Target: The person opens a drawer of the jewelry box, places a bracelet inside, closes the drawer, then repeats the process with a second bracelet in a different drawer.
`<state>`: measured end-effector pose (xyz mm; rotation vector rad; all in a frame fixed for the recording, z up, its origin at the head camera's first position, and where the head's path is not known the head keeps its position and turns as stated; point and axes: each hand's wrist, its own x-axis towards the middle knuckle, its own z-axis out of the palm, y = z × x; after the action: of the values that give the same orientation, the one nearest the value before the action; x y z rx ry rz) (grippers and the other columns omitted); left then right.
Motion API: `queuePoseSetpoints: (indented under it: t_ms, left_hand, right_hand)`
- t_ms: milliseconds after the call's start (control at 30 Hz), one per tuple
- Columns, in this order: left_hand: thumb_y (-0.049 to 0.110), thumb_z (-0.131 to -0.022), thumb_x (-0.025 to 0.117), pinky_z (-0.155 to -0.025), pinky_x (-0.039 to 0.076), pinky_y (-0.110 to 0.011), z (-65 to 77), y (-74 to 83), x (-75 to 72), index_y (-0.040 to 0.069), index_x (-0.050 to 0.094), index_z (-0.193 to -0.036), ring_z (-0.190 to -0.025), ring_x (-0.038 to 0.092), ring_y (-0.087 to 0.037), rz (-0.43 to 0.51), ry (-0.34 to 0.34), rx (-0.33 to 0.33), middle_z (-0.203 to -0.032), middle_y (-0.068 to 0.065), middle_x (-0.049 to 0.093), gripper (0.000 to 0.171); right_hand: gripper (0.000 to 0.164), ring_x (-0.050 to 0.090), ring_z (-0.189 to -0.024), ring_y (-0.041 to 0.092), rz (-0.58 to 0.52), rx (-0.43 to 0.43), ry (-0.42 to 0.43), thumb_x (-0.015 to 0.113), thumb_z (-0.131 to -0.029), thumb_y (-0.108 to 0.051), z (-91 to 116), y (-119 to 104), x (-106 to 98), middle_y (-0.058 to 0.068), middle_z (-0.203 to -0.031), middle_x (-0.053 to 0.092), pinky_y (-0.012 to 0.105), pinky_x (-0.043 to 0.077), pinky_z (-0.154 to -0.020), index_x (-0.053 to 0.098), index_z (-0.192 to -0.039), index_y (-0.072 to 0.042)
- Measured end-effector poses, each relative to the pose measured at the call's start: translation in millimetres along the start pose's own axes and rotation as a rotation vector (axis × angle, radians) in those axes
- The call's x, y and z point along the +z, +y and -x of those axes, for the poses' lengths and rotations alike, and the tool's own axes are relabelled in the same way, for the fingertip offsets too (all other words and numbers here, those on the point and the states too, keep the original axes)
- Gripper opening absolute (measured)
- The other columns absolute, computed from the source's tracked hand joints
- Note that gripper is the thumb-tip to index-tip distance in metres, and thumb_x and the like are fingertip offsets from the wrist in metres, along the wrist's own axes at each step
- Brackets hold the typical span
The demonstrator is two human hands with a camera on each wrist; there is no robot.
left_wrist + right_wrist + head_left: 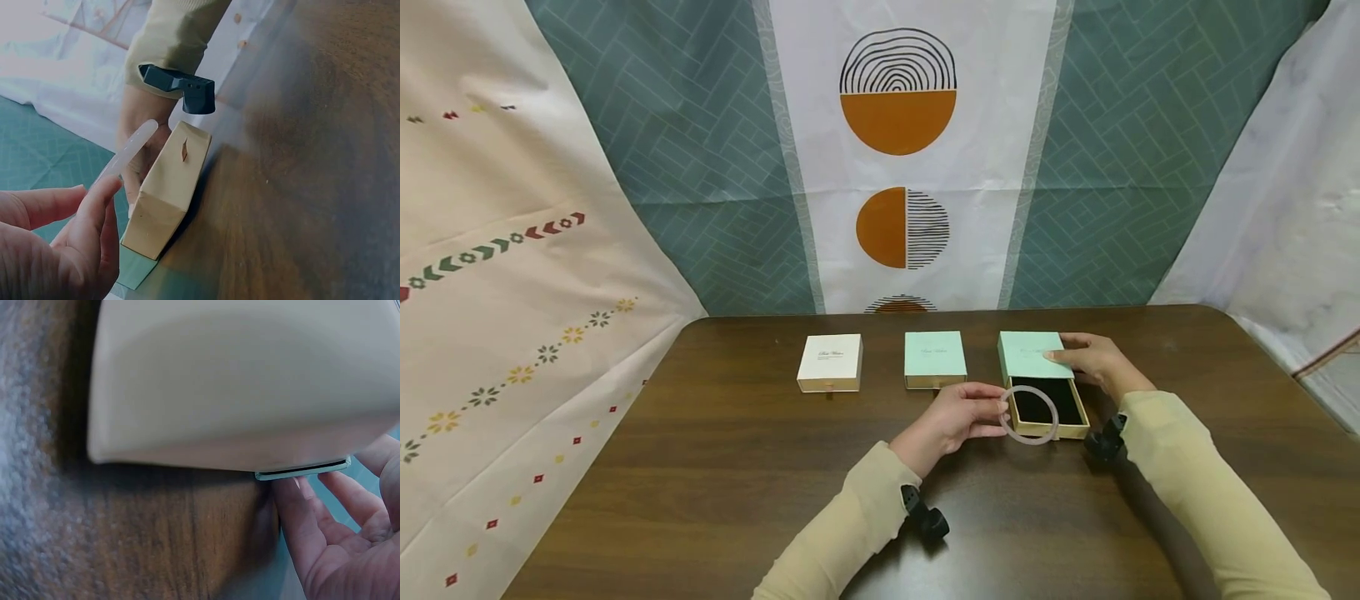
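Note:
A pale, translucent bangle [1056,412] is pinched between the thumb and fingers of my left hand [951,421], over the front of the pulled-out drawer [1073,432]. This drawer is cream-gold outside with a black lining. Its mint-green sleeve [1022,357] is gripped by my right hand [1097,364], thumb on top and fingers at the far right side. Seen from the left wrist, the bangle [134,147] stands edge-on beside the drawer front [165,181]. In the right wrist view the drawer wall [237,381] hides most of the box, with the right hand [350,550] at the sleeve.
A shut mint-green box [935,357] stands left of the open one, and a shut cream box [830,360] farther left. All stand toward the back of the dark wooden table [737,483]. Patterned cloths [902,208] hang behind and at the sides.

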<state>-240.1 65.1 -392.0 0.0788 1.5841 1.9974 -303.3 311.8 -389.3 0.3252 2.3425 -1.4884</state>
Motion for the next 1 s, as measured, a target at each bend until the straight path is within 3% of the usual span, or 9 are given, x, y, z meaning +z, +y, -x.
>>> queuePoseSetpoints:
  t_ms: [167, 400, 1000]
  left_hand:
    - [-0.004, -0.091, 0.059, -0.080, 0.058, -0.036, -3.5, 0.2, 0.8, -0.007, 0.061, -0.116, -0.076, 0.064, -0.013, 0.001, 0.020, 0.007, -0.100, -0.013, 0.065, 0.026]
    - [-0.004, -0.091, 0.058, -0.081, 0.057, -0.037, -8.6, 2.7, 3.0, -0.008, 0.061, -0.118, -0.077, 0.065, -0.014, 0.015, 0.031, 0.013, -0.094, -0.008, 0.062, 0.027]
    - [-0.002, -0.091, 0.060, -0.080, 0.058, -0.036, -22.0, 6.2, 11.3, -0.006, 0.061, -0.117, -0.078, 0.066, -0.015, 0.063, 0.082, 0.015, -0.095, -0.010, 0.063, 0.027]
  right_hand:
    - [0.082, 0.025, -0.136, 0.050, -0.002, -0.002, 0.003, 0.064, -0.092, -0.027, -0.3, -1.4, 1.3, 0.032, -0.152, 0.014, 0.054, 0.033, -0.109, 0.015, -0.151, -0.001]
    - [0.081, 0.026, -0.135, 0.050, -0.012, -0.011, 0.001, 0.064, -0.092, -0.026, 1.5, -1.4, 0.8, 0.033, -0.151, 0.014, 0.054, 0.034, -0.109, 0.015, -0.151, 0.001]
    - [0.082, 0.027, -0.135, 0.049, 0.005, 0.012, 0.019, 0.064, -0.092, -0.028, -0.8, -0.9, 1.0, 0.033, -0.151, 0.015, 0.053, 0.035, -0.109, 0.015, -0.151, -0.001]
